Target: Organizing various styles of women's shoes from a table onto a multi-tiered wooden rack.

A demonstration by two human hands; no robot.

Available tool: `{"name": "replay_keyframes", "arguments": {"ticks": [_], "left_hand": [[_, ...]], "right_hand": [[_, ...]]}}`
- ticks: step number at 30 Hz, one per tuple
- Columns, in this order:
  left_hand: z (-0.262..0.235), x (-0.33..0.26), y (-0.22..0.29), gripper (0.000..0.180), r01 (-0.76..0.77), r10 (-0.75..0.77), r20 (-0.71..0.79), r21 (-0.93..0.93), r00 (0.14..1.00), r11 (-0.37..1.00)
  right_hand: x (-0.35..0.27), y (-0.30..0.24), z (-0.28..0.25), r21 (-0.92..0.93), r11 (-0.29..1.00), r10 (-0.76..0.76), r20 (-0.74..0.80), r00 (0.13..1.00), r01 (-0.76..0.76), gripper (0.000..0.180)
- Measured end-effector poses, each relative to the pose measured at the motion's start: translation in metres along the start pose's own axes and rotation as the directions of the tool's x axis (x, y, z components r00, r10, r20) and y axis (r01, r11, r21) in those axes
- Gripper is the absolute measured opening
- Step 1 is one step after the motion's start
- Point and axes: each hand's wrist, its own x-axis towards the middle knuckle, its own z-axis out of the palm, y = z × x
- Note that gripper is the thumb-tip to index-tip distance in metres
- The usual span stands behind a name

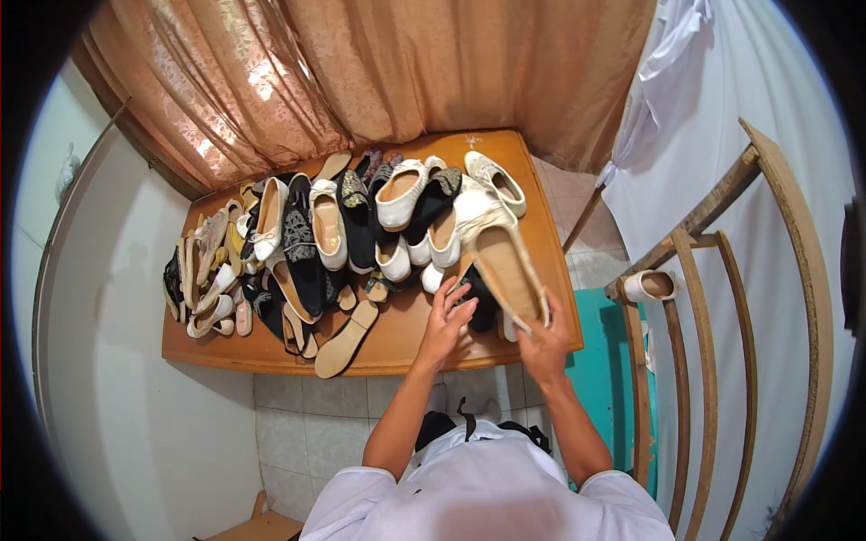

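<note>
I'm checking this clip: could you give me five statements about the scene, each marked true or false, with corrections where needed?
1. The right hand holds a cream shoe near its heel. True.
2. The cream shoe's toe points toward the person. False: its toe points away, toward the curtain side.
3. The left hand is out of view. False: the left hand is by the near side of the table, fingers spread.
4. A white shoe is at the wooden rack to the right of the table. True.
5. The table bears only one pair of shoes. False: a large group of shoes covers much of it.
</note>
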Motion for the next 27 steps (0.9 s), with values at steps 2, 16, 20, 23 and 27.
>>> {"name": "replay_keyframes", "arguments": {"ticks": [2,16,20,23,27], "left_hand": [[-0.009,0.008,0.009,0.063,-0.064,0.065,0.010,-0.061,0.998,0.996],[-0.083,0.000,0.063,0.034,-0.215,0.266,-0.039,0.481,0.963,0.850],[-0.099,0.002,0.087,0.029,-0.271,0.337,-0.004,0.582,0.942,0.766],[-0.109,0.002,0.098,0.031,-0.237,0.405,-0.033,0.766,0.914,0.597],[-0.121,0.005,0.092,0.031,-0.278,0.481,-0.060,0.751,0.874,0.599]], "right_hand": [[-0.001,-0.031,0.019,0.026,0.992,-0.122,0.118,0.985,0.120,0.023],[0.062,-0.105,0.104,0.293,0.910,0.222,0.252,0.942,-0.293,0.055],[0.066,-0.109,0.108,0.219,0.953,0.164,0.208,0.964,-0.209,0.038],[0.064,-0.103,0.119,0.214,0.953,0.155,0.268,0.951,-0.215,0.038],[0.061,-0.104,0.129,0.172,0.966,0.146,0.254,0.956,-0.194,0.037]]}}
